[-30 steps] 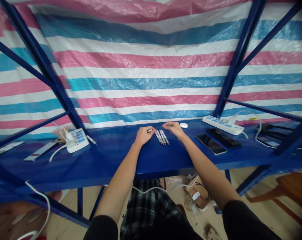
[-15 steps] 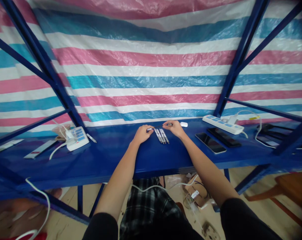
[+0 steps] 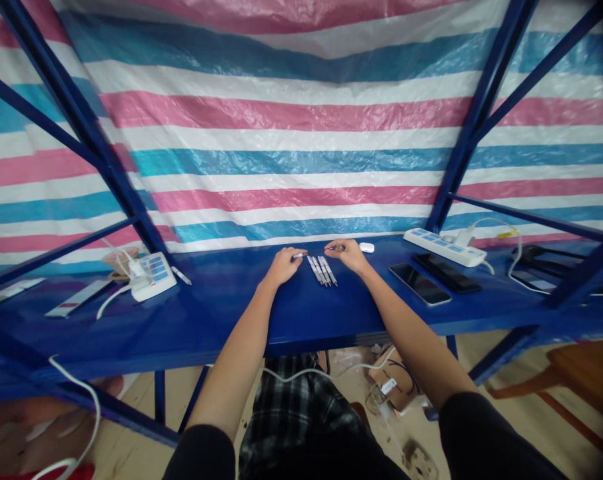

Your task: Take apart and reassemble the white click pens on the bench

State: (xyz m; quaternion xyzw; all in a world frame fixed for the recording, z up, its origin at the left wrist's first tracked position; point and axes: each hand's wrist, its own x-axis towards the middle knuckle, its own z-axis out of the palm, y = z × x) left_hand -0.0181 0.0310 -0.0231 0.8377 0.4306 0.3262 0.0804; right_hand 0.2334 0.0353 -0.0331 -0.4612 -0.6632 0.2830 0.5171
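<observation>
Above the blue shelf, my left hand (image 3: 282,265) is closed around a white pen piece (image 3: 298,255) that points right, with a short darker tip. My right hand (image 3: 350,256) pinches a small grey pen part (image 3: 338,248), mostly covered by the fingers, with a dark end showing toward the left. A gap separates the two pieces. Between and just below the hands, several white and grey pens (image 3: 323,271) lie side by side on the shelf, tips toward me. A white earbud case (image 3: 366,247) rests beyond my right hand.
On the blue shelf (image 3: 221,313), a phone (image 3: 421,285) and a black device (image 3: 447,273) lie at right near a power strip (image 3: 445,247). At left are another power strip (image 3: 154,277) and a single pen (image 3: 182,275). A striped sheet (image 3: 301,160) hangs behind.
The thin dark piece that ran between my hands is now largely out of sight, and a gap shows there. Both hands have stayed nearly in place.
</observation>
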